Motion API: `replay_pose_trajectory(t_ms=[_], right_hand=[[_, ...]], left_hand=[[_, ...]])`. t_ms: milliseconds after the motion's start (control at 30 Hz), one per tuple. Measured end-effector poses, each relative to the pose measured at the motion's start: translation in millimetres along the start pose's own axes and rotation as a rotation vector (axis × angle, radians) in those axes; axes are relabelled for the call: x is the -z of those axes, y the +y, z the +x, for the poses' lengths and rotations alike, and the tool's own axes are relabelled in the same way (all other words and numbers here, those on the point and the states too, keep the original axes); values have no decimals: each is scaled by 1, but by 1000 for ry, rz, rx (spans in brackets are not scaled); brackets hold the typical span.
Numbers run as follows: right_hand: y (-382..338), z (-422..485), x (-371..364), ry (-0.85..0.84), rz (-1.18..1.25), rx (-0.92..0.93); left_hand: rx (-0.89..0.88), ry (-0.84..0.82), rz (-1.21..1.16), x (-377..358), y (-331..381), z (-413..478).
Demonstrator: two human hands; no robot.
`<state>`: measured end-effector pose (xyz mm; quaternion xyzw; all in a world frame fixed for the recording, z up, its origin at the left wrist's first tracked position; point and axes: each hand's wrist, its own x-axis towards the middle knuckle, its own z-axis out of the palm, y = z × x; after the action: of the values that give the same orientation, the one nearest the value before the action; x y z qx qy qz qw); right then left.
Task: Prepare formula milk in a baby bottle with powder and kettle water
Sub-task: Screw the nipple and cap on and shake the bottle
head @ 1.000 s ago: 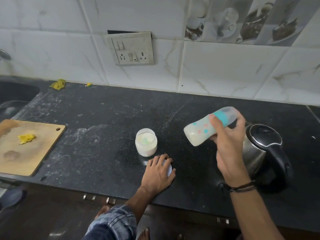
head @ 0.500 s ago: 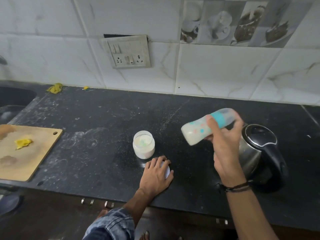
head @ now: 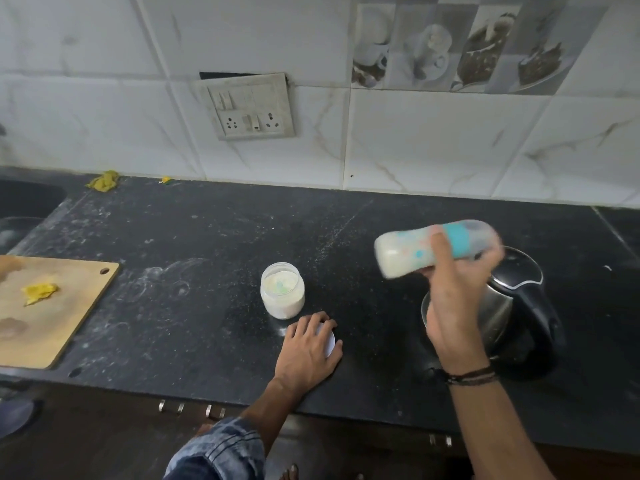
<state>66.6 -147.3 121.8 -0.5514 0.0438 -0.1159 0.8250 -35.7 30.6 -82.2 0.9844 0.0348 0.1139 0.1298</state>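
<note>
My right hand (head: 453, 299) grips a baby bottle (head: 401, 252) that lies almost sideways in the air, its base to the left. The bottle holds milky white liquid and has a teal collar; it is motion-blurred. Behind and below it stands a steel kettle (head: 516, 306) with a black lid and handle. An open jar of white powder (head: 282, 289) stands on the black counter (head: 194, 258). Just in front of the jar my left hand (head: 308, 351) rests flat on a white lid (head: 329, 337), which it mostly covers.
A wooden cutting board (head: 65, 313) with a yellow scrap lies at the left near the counter's front edge. A sink (head: 24, 206) is at the far left. Yellow scraps (head: 104, 180) lie by the tiled wall. A switch and socket plate (head: 251, 109) hangs above.
The bottle in my right hand has tipped from slanted towards nearly horizontal and is blurred with motion. My left hand has stayed on the lid.
</note>
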Motion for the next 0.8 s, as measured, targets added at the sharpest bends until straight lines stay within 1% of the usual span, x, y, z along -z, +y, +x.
replay_pose_trajectory(t_ms=[33, 67, 167, 200, 300, 333, 433, 467, 567, 600, 667, 700, 733, 800], right_hand=[[2, -2, 1, -52, -39, -28], [2, -3, 2, -64, -31, -36], [-3, 0, 3, 68, 105, 46], [-5, 1, 1, 79, 107, 55], [-4, -1, -3, -63, -17, 2], [-5, -2, -3, -63, -6, -4], [-8, 3, 0, 86, 119, 43], [-8, 4, -1, 87, 102, 45], [-3, -1, -1, -63, -46, -5], [-3, -3, 0, -56, -28, 6], [-5, -5, 1, 44, 80, 54], [-5, -5, 1, 77, 96, 61], [-4, -7, -1, 64, 78, 51], [1, -11, -2, -40, -15, 8]], left_hand=[[-1, 5, -3, -1, -1, 0], [-1, 12, -7, -1, -1, 0], [-3, 39, -13, -3, -1, 1], [-6, 43, -8, -3, 0, 1], [-11, 41, -9, -2, -2, -1], [-9, 43, -13, -2, -1, -1], [-7, 27, -11, 0, 2, 1], [-7, 15, -10, 1, 2, 1], [0, 6, -20, 2, 0, -1], [5, 7, -23, 3, 1, -1], [8, -11, -22, 4, 2, 1], [10, -26, -20, 4, 2, 2], [10, -41, -21, 4, 2, 2], [11, -56, -27, 3, 0, 0]])
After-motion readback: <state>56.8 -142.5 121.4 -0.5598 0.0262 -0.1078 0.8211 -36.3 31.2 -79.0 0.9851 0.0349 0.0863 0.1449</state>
